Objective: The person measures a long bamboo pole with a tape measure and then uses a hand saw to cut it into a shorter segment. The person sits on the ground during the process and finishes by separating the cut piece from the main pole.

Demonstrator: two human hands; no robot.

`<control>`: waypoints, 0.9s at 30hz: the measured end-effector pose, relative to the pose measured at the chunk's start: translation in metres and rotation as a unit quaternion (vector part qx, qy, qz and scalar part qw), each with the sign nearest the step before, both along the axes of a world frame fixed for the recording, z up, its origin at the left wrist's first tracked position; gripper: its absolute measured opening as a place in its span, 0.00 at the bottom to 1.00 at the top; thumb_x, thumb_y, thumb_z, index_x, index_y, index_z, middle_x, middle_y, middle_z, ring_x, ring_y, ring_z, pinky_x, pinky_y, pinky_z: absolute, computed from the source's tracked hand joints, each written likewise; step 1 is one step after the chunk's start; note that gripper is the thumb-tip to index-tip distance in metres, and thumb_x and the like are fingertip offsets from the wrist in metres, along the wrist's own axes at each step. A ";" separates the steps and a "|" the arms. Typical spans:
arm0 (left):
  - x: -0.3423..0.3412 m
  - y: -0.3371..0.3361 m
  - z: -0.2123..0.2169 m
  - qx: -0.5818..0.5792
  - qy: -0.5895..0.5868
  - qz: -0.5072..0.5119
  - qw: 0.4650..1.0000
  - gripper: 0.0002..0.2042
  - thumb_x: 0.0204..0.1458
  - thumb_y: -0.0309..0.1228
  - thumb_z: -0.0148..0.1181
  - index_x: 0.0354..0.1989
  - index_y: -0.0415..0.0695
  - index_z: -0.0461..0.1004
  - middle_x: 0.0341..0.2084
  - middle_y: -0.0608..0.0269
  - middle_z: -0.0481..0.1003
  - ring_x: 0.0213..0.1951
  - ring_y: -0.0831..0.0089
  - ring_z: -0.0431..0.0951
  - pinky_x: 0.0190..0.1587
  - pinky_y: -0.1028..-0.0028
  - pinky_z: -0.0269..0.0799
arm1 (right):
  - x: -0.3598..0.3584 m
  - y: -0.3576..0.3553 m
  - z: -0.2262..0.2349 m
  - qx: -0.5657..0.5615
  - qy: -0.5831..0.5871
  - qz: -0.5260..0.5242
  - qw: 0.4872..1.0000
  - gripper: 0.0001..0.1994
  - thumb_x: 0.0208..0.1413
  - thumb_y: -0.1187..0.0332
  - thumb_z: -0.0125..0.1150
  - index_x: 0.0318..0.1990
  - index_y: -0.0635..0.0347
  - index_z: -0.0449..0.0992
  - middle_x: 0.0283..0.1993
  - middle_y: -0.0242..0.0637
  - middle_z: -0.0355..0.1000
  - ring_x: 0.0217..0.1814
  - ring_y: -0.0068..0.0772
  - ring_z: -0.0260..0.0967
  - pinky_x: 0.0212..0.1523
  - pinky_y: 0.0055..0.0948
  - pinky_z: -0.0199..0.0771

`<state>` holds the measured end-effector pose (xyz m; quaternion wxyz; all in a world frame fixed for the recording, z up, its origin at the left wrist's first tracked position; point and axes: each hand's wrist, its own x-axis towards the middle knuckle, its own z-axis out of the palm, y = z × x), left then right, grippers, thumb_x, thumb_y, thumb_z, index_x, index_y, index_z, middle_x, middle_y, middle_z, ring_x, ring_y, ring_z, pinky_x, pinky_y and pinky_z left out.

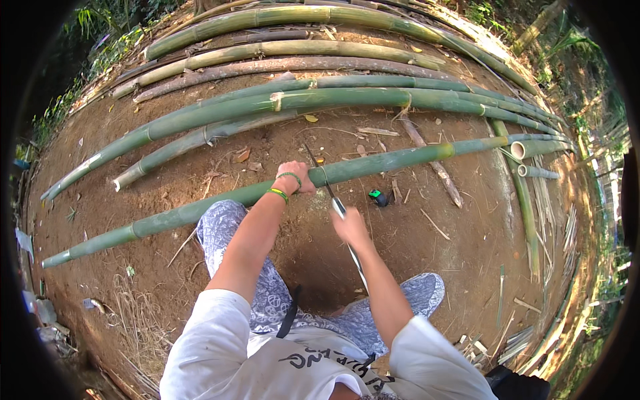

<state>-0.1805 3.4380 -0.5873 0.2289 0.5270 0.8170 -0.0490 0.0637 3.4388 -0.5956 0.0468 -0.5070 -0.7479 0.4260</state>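
A long green bamboo pole (390,161) lies slantwise across the ground in front of me, passing over my left thigh. My left hand (297,178), with green and yellow bands at the wrist, is closed over the top of it. In my right hand (351,228) is the handle of a hand saw (328,185), white and dark, its end reaching back under my forearm. The thin dark blade crosses the pole just right of my left hand, close to a joint ring. How deep the blade sits in the bamboo cannot be made out.
A black and green tape measure (379,197) rests on the brown soil beyond my right hand. Thicker green bamboo poles (250,105) lie farther off, with more poles (300,48) behind. Cut hollow bamboo pieces (533,148) and split strips (548,220) are at the right.
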 end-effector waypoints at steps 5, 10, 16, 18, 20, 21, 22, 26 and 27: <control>-0.005 -0.003 0.003 -0.066 -0.002 0.008 0.998 0.35 0.35 0.57 0.74 0.51 0.46 0.84 0.50 0.52 0.83 0.53 0.58 0.83 0.57 0.62 0.80 | 0.044 -0.043 0.021 -0.033 -0.014 -0.006 0.999 0.23 0.62 0.53 0.61 0.41 0.71 0.82 0.39 0.67 0.78 0.50 0.67 0.78 0.50 0.55 0.77; 0.011 0.013 0.006 -0.003 0.007 -0.009 1.000 0.31 0.33 0.52 0.74 0.48 0.47 0.86 0.47 0.53 0.85 0.50 0.60 0.85 0.53 0.64 0.82 | -0.009 0.023 -0.009 0.015 -0.026 -0.001 1.000 0.24 0.63 0.51 0.61 0.33 0.71 0.79 0.25 0.57 0.76 0.29 0.57 0.80 0.34 0.48 0.76; -0.011 -0.016 -0.009 -0.041 0.009 0.022 0.999 0.34 0.34 0.55 0.75 0.49 0.46 0.85 0.48 0.53 0.84 0.51 0.60 0.85 0.54 0.63 0.82 | 0.050 -0.045 0.017 0.034 0.032 0.028 0.998 0.23 0.62 0.53 0.63 0.34 0.71 0.80 0.28 0.58 0.78 0.36 0.57 0.82 0.39 0.48 0.78; 0.004 0.007 -0.002 -0.020 0.000 -0.001 1.000 0.35 0.34 0.56 0.75 0.50 0.46 0.85 0.49 0.52 0.84 0.51 0.59 0.85 0.54 0.63 0.82 | 0.010 0.002 0.001 0.007 0.001 -0.006 1.000 0.23 0.62 0.53 0.62 0.36 0.72 0.81 0.28 0.59 0.78 0.37 0.57 0.82 0.40 0.49 0.78; 0.014 0.013 0.003 -0.009 -0.006 -0.002 1.000 0.35 0.35 0.56 0.75 0.50 0.46 0.85 0.49 0.52 0.84 0.52 0.59 0.85 0.55 0.63 0.81 | -0.010 0.025 -0.011 0.033 -0.020 -0.012 0.999 0.24 0.61 0.52 0.62 0.37 0.72 0.81 0.30 0.62 0.78 0.41 0.63 0.81 0.42 0.50 0.78; 0.011 0.009 0.002 -0.009 -0.003 -0.001 1.000 0.34 0.35 0.56 0.75 0.50 0.47 0.85 0.49 0.52 0.84 0.52 0.59 0.84 0.55 0.63 0.81 | -0.010 0.019 -0.011 0.043 -0.023 -0.015 0.999 0.23 0.61 0.52 0.62 0.38 0.71 0.81 0.31 0.63 0.78 0.42 0.64 0.81 0.43 0.50 0.78; 0.004 0.002 0.001 -0.012 0.001 0.005 1.000 0.34 0.35 0.56 0.75 0.50 0.47 0.85 0.49 0.52 0.84 0.53 0.59 0.84 0.56 0.63 0.81 | -0.010 0.007 -0.009 0.049 -0.026 -0.012 0.998 0.23 0.61 0.52 0.62 0.38 0.71 0.82 0.33 0.63 0.79 0.43 0.65 0.80 0.44 0.51 0.78; -0.007 -0.015 -0.009 -0.021 0.007 0.011 1.000 0.34 0.35 0.56 0.76 0.50 0.46 0.85 0.49 0.52 0.84 0.53 0.58 0.84 0.56 0.63 0.81 | 0.052 -0.055 0.006 0.064 0.044 0.005 0.997 0.22 0.61 0.52 0.62 0.40 0.68 0.82 0.35 0.65 0.78 0.45 0.69 0.78 0.46 0.54 0.77; -0.012 -0.009 -0.007 -0.022 -0.015 0.010 1.000 0.34 0.34 0.56 0.76 0.49 0.46 0.85 0.48 0.52 0.84 0.52 0.58 0.84 0.56 0.62 0.81 | 0.035 -0.035 0.007 0.019 0.004 0.001 1.000 0.23 0.60 0.54 0.62 0.39 0.72 0.82 0.39 0.68 0.78 0.48 0.71 0.77 0.52 0.58 0.76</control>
